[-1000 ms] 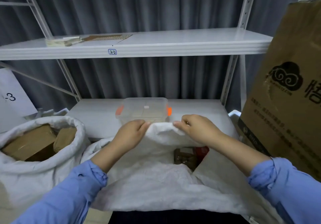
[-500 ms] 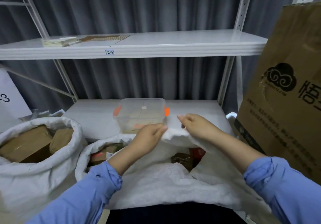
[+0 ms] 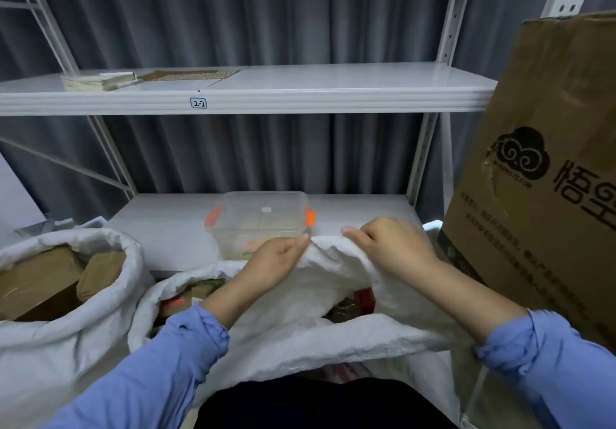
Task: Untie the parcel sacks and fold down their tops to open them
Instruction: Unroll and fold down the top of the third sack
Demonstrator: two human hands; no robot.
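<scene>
Sack [image 3: 333,345] untied; fold-down in hand, I judge. Left hand [image 3: 276,262], right hand [image 3: 390,248] pinch its far rim [image 3: 328,252], just before clear tub [image 3: 260,218]. Next: roll rim outward.

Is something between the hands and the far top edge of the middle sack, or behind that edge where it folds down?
Nothing between: the left hand and right hand both grip the far edge of the middle sack. Just behind it a clear container sits on the lower shelf and may crowd the fold.
</scene>
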